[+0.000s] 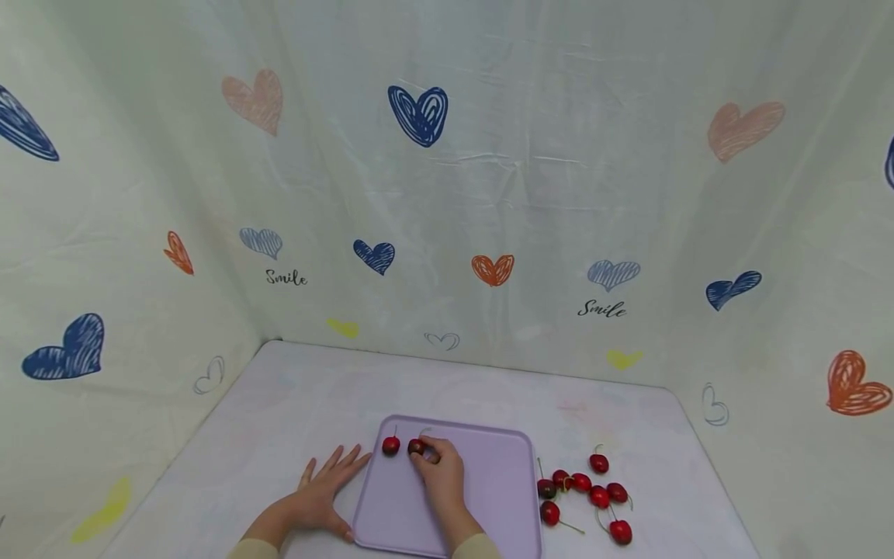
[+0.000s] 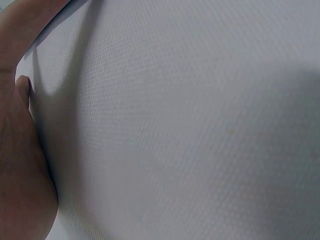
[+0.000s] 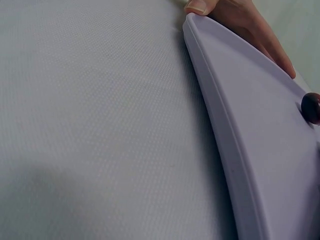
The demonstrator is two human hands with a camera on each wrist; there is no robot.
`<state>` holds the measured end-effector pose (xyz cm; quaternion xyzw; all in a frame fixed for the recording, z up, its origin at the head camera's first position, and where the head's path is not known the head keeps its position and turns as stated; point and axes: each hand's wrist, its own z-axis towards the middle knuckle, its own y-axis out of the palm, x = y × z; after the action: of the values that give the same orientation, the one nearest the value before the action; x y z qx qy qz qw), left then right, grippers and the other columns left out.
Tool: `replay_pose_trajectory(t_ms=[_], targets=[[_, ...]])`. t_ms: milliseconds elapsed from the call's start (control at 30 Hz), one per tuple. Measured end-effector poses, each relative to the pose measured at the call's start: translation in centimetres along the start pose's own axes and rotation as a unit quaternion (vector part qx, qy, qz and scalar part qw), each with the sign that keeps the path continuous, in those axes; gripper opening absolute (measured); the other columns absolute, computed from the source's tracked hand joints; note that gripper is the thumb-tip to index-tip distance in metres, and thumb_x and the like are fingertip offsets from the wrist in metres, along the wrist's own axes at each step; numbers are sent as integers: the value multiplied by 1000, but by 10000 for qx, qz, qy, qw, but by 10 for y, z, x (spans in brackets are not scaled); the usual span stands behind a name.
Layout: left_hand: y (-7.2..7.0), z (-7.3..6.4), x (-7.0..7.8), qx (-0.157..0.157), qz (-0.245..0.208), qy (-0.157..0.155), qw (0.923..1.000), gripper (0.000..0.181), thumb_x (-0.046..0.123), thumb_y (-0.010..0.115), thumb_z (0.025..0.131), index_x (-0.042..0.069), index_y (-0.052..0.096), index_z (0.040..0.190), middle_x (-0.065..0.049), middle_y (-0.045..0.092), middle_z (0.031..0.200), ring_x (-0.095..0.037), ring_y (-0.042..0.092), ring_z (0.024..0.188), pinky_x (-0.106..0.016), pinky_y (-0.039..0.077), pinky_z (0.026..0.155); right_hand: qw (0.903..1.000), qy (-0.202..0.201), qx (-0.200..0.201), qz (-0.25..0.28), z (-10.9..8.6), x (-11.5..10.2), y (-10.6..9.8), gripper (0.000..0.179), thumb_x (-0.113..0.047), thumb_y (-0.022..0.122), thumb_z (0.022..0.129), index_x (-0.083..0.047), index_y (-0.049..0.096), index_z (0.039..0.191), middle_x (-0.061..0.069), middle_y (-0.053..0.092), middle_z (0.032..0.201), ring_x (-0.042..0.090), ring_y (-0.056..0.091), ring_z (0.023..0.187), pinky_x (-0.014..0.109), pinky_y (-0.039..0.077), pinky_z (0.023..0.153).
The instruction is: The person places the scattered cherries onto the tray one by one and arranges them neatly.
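A light purple tray [image 1: 492, 489] lies on the white table. Near its upper left corner my right hand [image 1: 445, 475] pinches a dark red cherry [image 1: 415, 446], its stem pointing up. Just left of that, another red cherry [image 1: 391, 445] rests on the tray with its stem upright. My left hand [image 1: 320, 495] has its fingers spread along the tray's left edge, the thumb at the near left corner. In the right wrist view the left thumb [image 3: 199, 6] touches that corner, and part of one cherry [image 3: 311, 108] shows at the right border.
Right of the tray lie several loose cherries with stems, among them one [image 1: 598, 463] farther back and one [image 1: 620, 532] nearer; a dark one [image 1: 546, 488] sits close against the tray's right edge. A curtain [image 1: 447, 202] with printed hearts surrounds the table [image 1: 314, 396].
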<state>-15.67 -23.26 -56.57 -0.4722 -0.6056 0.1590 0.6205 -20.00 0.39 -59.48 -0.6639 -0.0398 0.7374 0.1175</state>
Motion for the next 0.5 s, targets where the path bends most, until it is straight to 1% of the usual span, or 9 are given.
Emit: replay_pose_trajectory(t_ms=[233,333,500], targets=[[-2,-1,2,21,-22,117,9999,118,45,92,54,10,35,151,-22,23,157,-53,7,141,-78,-7,98,9996,-91,70,-255,1,-1,0,32,-4,83,72,-6,75,103,-3,62,85,1,47,61,20,42,53],[-3,-2,4,32,-48,135,9999,117,43,93,54,9,35,150,-22,23,157,-53,7,141,-78,-6,98,9993,-139,98,-328,1,-1,0,32,-3,82,72,-5,75,103,-3,62,84,1,47,61,21,42,53],[-3,-3,5,26,-54,108,9999,117,43,93,53,8,36,150,-23,24,157,-53,7,141,-78,-7,98,9994,-144,107,-304,0,-1,1,31,-3,82,72,-5,75,102,-3,61,83,2,47,61,21,42,53]])
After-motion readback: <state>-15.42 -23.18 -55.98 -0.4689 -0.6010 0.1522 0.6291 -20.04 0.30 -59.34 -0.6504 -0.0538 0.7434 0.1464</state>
